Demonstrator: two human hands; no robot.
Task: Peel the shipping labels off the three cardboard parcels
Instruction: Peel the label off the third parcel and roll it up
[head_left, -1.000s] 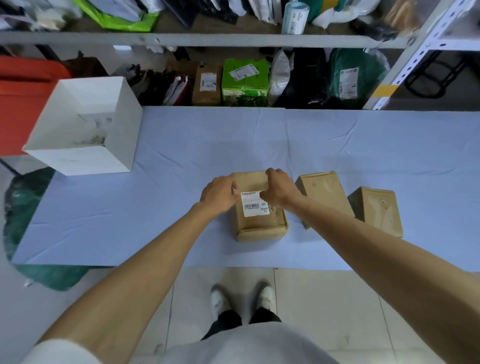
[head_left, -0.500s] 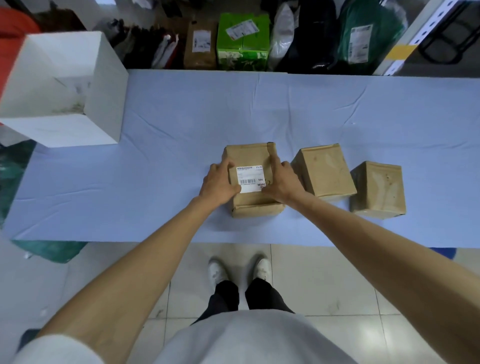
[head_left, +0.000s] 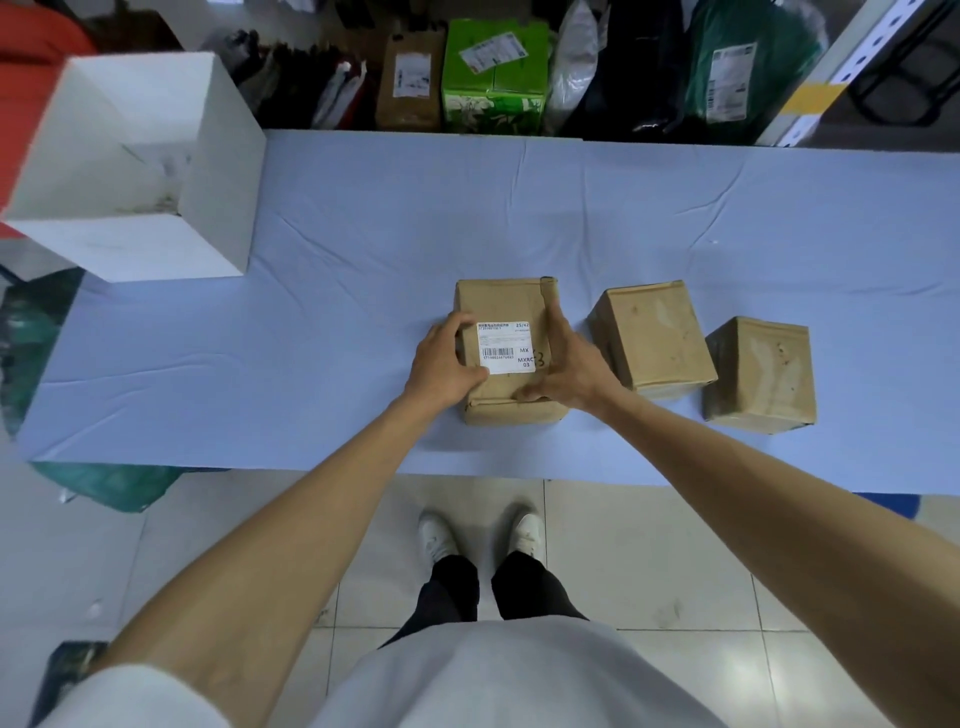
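Three brown cardboard parcels stand in a row near the front edge of the blue-covered table (head_left: 363, 223). The left parcel (head_left: 506, 299) carries a white shipping label (head_left: 506, 347) with a barcode on its top face. My left hand (head_left: 444, 366) grips that parcel's left edge, fingers curled over beside the label. My right hand (head_left: 569, 364) holds its right side, fingers running along the edge and thumb on the top near the front. The middle parcel (head_left: 654, 338) and right parcel (head_left: 758, 374) show bare tops with no label visible.
An open white box (head_left: 218, 171) sits at the table's far left corner. Behind the table, bags and labelled packages, among them a green carton (head_left: 493, 88), fill a floor-level shelf. My white shoes (head_left: 478, 535) stand on the tiled floor below the table's front edge.
My hands slid from the parcel's far top edge down to its two sides, uncovering the whole label. The view tilted downward.
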